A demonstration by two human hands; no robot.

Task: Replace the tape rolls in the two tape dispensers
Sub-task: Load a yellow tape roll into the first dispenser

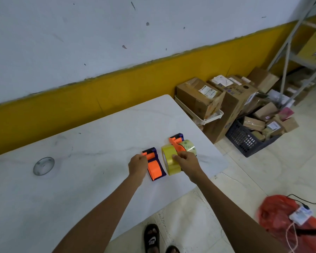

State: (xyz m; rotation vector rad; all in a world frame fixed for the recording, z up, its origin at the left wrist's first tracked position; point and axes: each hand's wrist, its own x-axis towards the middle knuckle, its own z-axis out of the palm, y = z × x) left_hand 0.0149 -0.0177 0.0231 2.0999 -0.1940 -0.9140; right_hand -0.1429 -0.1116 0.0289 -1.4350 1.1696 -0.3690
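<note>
right hand [187,162] pinches yellow tape roll [169,161], upright on table [80,189]. left hand [138,166] curled on empty dispenser [154,166], just beside. roll likely light, rigid, slick-faced (grip by rim).

left hand [137,166] holds empty dispenser [154,166] | right hand [187,163] pinches yellow tape roll [170,162]

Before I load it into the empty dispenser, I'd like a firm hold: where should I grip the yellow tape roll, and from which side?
Grip the yellow tape roll across its flat side faces, coming from above. It stands on edge on the table, its open core facing left, so the top of the ring is free. The right hand already rests there; the left hand steadies the empty dispenser.
</note>
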